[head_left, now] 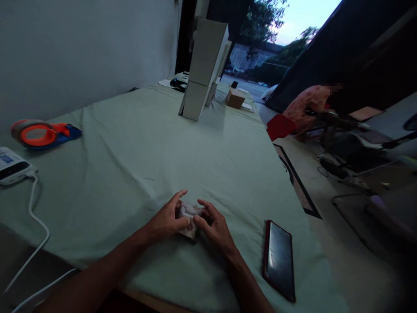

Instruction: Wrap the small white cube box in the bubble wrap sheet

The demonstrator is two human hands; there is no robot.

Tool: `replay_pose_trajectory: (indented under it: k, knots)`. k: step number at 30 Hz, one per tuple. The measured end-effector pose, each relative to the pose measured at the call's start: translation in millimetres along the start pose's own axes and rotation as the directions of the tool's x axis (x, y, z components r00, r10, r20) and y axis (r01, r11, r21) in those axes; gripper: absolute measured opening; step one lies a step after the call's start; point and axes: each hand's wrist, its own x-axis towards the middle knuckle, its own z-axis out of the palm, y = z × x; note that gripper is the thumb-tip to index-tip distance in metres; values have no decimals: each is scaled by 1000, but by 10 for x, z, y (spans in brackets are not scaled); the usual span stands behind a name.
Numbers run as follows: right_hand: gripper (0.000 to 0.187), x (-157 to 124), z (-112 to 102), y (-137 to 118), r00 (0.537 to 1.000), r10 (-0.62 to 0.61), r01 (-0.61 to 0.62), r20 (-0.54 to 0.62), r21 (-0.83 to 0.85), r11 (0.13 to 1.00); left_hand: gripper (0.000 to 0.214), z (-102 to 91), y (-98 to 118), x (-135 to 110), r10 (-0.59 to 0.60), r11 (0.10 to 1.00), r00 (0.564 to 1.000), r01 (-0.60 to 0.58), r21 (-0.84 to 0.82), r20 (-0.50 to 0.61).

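Near the front of the cloth-covered table, both hands grip a small pale block-like object (189,211), perhaps a little box or packet; its details are blurred. My left hand (167,219) holds it from the left, with the thumb across its near face and the index finger raised. From the right, my right hand (216,224) presses its thumb on the top edge, index finger lifted and the other fingers curled at the side. The fingers partly hide the object. To the right of my right hand lies a phone (279,261) in a dark red case, screen up.
An orange and blue tape dispenser (41,135) and a white device (14,167) with a plugged-in cable (32,204) lie at left. Tall white boxes (208,54) and a brown carton (235,98) stand farther back. Beyond the right table edge sits a person (304,106) near a red stool (280,126).
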Motion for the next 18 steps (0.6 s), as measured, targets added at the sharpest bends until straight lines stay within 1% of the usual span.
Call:
replay_pose_trajectory:
  k: [4, 9, 11, 14, 18]
  knots:
    - [51, -15, -24, 24, 998, -7, 4, -63, -41, 999, 86, 19, -32, -26, 42, 995, 998, -39, 97, -37]
    - [44, 45, -17, -27, 992, -15, 11, -122, -32, 999, 89, 10, -80, -8, 59, 995, 998, -57, 85, -19]
    - [37, 90, -8, -71, 993, -9, 4, -115, -42, 999, 88, 7, -90, -3, 61, 995, 998, -60, 76, -18]
    - [22, 158, 2, -145, 994, -30, 25, -104, -45, 999, 87, 7, -81, -6, 63, 997, 998, -62, 54, -13]
    - [17, 204, 10, -259, 996, -47, 41, -69, -86, 995, 85, 0, -4, -14, 43, 995, 999, -43, 90, 0]
